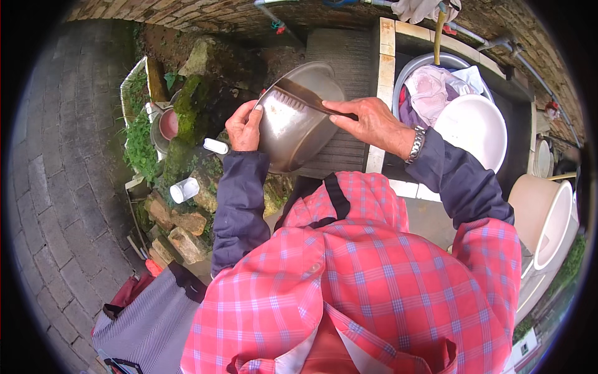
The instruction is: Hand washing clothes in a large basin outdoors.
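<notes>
A metal basin (294, 135) is tilted up in front of me, its grey surface shiny with brownish stains. My left hand (245, 127) grips its left rim, thumb toward the metal. In my right hand (373, 122) is the handle of a dark scrubbing brush (299, 95). The brush lies across the upper part of the basin, bristles turned toward the metal; whether they press on it I cannot tell. A metal watch (416, 144) circles my right wrist.
Right of the basin, a tiled trough (387, 70) holds a metal tub (411, 65) of wet laundry (427, 91) and a white plastic basin (472, 131). A beige bucket (528, 201) stands farther right. Mossy stones (187, 112), a clear container (189, 188) and brick paving (60, 177) lie left.
</notes>
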Action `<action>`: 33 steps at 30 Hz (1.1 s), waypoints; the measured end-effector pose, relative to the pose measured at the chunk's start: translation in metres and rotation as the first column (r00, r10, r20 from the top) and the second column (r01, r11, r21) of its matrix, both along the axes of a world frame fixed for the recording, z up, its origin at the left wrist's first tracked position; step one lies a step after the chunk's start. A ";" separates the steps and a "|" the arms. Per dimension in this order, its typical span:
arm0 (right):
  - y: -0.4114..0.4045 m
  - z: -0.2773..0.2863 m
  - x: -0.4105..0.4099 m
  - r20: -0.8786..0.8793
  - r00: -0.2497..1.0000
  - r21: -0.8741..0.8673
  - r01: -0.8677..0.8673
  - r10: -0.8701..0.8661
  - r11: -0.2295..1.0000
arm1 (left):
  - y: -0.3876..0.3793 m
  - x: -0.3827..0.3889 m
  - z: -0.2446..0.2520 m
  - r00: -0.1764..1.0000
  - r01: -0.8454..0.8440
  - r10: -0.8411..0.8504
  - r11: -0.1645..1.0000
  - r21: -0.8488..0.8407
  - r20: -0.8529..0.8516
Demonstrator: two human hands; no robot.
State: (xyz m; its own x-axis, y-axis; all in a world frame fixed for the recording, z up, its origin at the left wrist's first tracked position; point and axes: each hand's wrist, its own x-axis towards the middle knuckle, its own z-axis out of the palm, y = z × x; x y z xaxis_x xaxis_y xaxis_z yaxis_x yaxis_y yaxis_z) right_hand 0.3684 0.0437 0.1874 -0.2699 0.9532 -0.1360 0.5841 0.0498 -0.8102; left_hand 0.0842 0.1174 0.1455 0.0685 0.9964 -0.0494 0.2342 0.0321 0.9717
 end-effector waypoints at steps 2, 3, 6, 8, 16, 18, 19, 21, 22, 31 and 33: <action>0.010 -0.004 0.018 -0.011 0.996 -0.094 0.083 -0.084 0.992 | -0.008 -0.007 0.004 0.998 -0.042 0.045 0.997 -0.070 0.043; 0.018 -0.008 0.024 -0.034 0.992 0.012 0.118 -0.118 0.993 | -0.011 -0.011 0.005 0.997 -0.066 0.069 0.996 -0.062 0.037; 0.022 -0.007 0.029 -0.015 0.970 -0.485 0.205 -0.243 0.850 | -0.017 -0.012 0.009 0.987 -0.157 0.158 0.987 -0.031 0.010; 0.003 -0.009 0.008 -0.174 0.976 0.008 0.131 -0.127 0.991 | -0.017 -0.020 -0.001 0.987 -0.162 0.161 0.986 -0.050 -0.028; 0.002 -0.045 0.003 -0.169 0.957 -0.055 0.229 -0.235 0.972 | -0.016 -0.038 -0.010 0.976 -0.201 0.200 0.980 0.000 -0.091; 0.011 -0.060 0.019 -0.176 0.917 -0.343 0.283 -0.357 0.896 | -0.012 -0.046 -0.016 0.979 -0.193 0.191 0.981 -0.022 -0.074; 0.014 -0.070 0.024 -0.193 0.888 -0.480 0.285 -0.417 0.829 | -0.012 -0.050 -0.018 0.982 -0.182 0.179 0.982 -0.046 -0.056; 0.014 -0.064 0.021 -0.202 0.858 -0.607 0.269 -0.473 0.747 | -0.011 -0.064 -0.027 0.980 -0.195 0.192 0.979 -0.065 -0.054; 0.008 -0.035 0.006 -0.253 0.858 -0.567 0.242 -0.446 0.787 | -0.010 -0.070 -0.031 0.977 -0.209 0.205 0.974 -0.085 -0.055; 0.005 -0.044 -0.009 -0.352 0.817 -0.463 0.273 -0.457 0.843 | -0.013 -0.069 -0.019 0.981 -0.193 0.189 0.970 -0.150 -0.038; 0.012 -0.088 0.010 -0.225 0.830 -0.552 0.323 -0.511 0.768 | -0.010 -0.068 -0.022 0.980 -0.198 0.197 0.967 -0.162 -0.020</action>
State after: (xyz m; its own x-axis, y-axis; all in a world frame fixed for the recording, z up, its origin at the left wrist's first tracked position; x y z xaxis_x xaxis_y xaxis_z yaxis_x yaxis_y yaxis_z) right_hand 0.3782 0.0558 0.0994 0.0223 0.8178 -0.5750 0.1327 -0.5725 -0.8091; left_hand 0.0158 0.1070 0.1240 -0.1293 0.9688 -0.2113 0.2108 0.2351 0.9488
